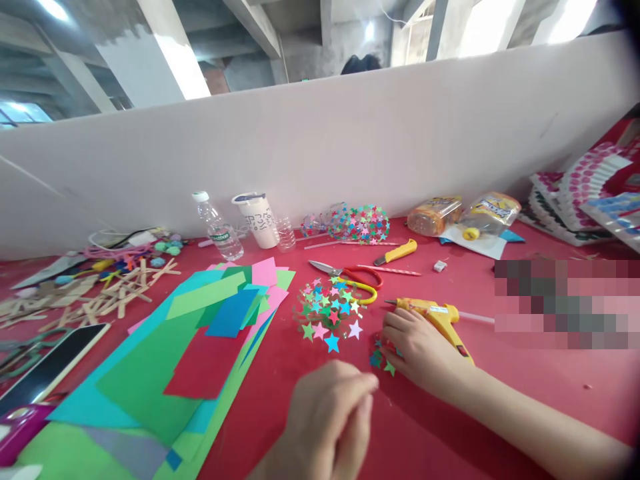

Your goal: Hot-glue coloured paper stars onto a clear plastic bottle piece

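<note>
My left hand [330, 417] is closed above the front of the red table, fingers curled in and thumb pressed against them. Whatever it may hold is hidden. My right hand [420, 343] rests further back to the right, its fingers curled over small coloured stars [390, 368] that poke out beneath them. Right behind that hand lies a yellow hot glue gun [430, 310] with a clear glue stick in its rear. A rounded cluster of coloured stars [330, 312] sits left of my right hand. Scissors [350, 273] with red and yellow handles lie behind the cluster.
Coloured paper sheets [150, 373] spread at left, near a phone [55, 360] and wooden sticks [120, 293]. A water bottle [220, 230], white cup [260, 220], star-covered bottle [360, 223] and yellow cutter [397, 252] are along the white partition [320, 147]. Plastic bottles [435, 217] lie back right.
</note>
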`<state>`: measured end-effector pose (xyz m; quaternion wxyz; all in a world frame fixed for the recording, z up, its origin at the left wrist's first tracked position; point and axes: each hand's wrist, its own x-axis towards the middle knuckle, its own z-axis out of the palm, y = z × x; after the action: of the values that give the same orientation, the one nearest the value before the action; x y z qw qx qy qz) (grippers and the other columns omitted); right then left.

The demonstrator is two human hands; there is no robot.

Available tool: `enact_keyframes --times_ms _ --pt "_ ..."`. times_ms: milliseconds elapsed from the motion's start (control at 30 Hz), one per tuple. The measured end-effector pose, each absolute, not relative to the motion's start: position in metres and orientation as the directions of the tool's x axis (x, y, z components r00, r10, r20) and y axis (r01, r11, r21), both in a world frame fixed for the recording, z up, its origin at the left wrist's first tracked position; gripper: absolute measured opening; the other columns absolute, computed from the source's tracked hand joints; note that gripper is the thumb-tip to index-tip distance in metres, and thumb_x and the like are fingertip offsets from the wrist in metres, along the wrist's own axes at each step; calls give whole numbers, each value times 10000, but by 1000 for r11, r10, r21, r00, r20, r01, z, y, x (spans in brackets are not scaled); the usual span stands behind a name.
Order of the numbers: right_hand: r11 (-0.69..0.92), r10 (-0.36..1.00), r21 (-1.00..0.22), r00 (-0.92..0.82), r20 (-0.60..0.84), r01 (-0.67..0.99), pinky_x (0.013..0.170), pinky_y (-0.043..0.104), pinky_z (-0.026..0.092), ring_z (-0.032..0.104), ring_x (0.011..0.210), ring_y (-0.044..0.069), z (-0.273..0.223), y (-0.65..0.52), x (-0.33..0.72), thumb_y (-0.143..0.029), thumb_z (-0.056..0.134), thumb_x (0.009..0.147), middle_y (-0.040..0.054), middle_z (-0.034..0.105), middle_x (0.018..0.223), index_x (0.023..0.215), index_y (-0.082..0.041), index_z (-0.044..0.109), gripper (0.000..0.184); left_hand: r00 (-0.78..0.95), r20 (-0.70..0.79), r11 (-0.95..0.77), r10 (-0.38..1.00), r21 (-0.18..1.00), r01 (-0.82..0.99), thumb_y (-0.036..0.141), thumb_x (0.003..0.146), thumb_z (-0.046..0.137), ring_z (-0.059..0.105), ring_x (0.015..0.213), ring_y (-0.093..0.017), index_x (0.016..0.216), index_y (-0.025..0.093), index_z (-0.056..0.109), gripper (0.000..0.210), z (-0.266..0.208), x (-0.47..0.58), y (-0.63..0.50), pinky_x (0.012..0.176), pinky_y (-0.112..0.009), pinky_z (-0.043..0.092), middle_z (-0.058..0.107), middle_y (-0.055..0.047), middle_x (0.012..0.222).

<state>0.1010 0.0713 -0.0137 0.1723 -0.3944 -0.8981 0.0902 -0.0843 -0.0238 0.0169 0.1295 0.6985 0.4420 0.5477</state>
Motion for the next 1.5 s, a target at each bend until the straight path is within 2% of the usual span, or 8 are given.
enact_keyframes --times_ms 133,267,400,633,1000,1133,1300,1500 --pt "660 751 -349 -600 276 665 745 395 416 533 786 235 -14 74 101 -88 524 806 73 611 793 706 -182 587 151 402 269 -455 875 741 494 182 891 499 652 726 -203 978 250 714 242 11 -71 -21 708 -298 467 707 -75 777" --pt "589 804 -496 -526 279 637 684 334 455 561 729 191 3 76 109 -107 502 822 39 603 756 708 -187 571 155 257 -157 64 954 940 336 261 888 476 530 546 -116 943 190 652 198 5 -65 -5 492 -218 397 633 -30 715" --pt "539 809 -638 -548 211 550 571 228 473 585 620 122 26 71 119 -130 510 845 -25 620 692 702 -201 567 169 260 -381 395 887 919 -1 322 848 519 475 461 -60 990 156 572 225 6 -58 4 354 -151 299 634 -24 798" --pt "595 768 -653 -572 290 468 686 302 486 581 751 165 24 51 130 -82 520 820 29 618 803 756 -191 561 133 267 -415 442 870 896 -47 382 859 532 409 338 -16 780 145 542 250 18 -38 5 271 -115 207 603 9 656" --pt "910 410 -201 -723 555 362 740 377 459 533 795 208 9 35 135 -98 470 911 76 622 834 910 -162 610 154 273 -363 416 891 893 -171 478 835 535 444 317 -45 711 164 520 338 -3 -38 0 268 -120 282 536 43 524" --pt "808 578 -445 -661 478 386 801 380 466 557 853 208 10 35 132 -152 537 891 68 623 905 960 -189 598 99 247 -361 395 899 913 -102 441 831 524 422 316 -30 711 163 512 304 -4 -42 1 291 -124 255 553 31 554" --pt "358 836 -845 -540 101 396 750 301 482 589 811 169 6 40 130 -177 518 885 26 608 850 805 -213 553 95 254 -346 341 903 938 65 458 847 510 363 327 -17 705 160 519 330 -4 -43 -2 322 -139 210 505 34 532" --pt "231 845 -899 -534 -4 372 716 256 454 571 749 146 7 37 124 -199 519 875 -4 588 767 715 -216 514 162 275 -365 364 889 930 56 431 822 548 375 324 -31 734 180 499 270 0 -44 1 310 -130 220 440 72 475"
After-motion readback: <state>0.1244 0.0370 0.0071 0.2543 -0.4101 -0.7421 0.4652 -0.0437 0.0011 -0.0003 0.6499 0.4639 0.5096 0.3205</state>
